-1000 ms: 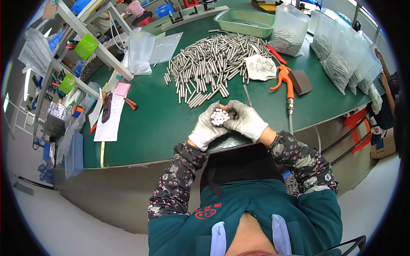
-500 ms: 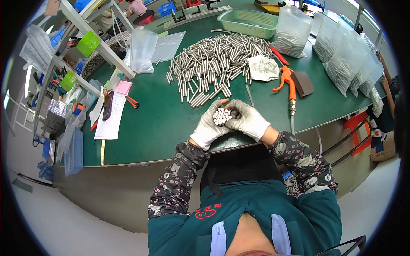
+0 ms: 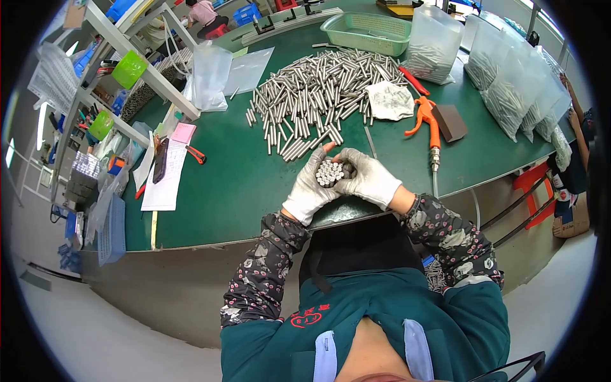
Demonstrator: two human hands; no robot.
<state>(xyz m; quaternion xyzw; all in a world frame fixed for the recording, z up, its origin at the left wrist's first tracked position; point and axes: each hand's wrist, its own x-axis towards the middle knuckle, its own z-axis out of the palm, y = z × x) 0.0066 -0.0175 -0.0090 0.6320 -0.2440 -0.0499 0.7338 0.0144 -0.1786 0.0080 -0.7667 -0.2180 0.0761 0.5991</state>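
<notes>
Both my hands wear white gloves and together clasp a bundle of short metal rods (image 3: 330, 172), held upright so the round ends face me. My left hand (image 3: 307, 190) wraps the bundle's left side and my right hand (image 3: 368, 180) wraps its right side. They hover over the near edge of the green table (image 3: 235, 184). Just beyond them lies a big loose pile of the same metal rods (image 3: 321, 86).
An orange air blow gun (image 3: 429, 124) with a hose lies to the right, beside a brown block (image 3: 450, 122) and a spare white glove (image 3: 389, 100). A green basket (image 3: 366, 32) and clear bags of rods (image 3: 509, 89) stand behind. Papers (image 3: 164, 169) and shelving (image 3: 121, 70) are on the left.
My hands have stayed in place, squeezing the rod bundle tighter and squarer between the gloves. The camera view has shifted slightly.
</notes>
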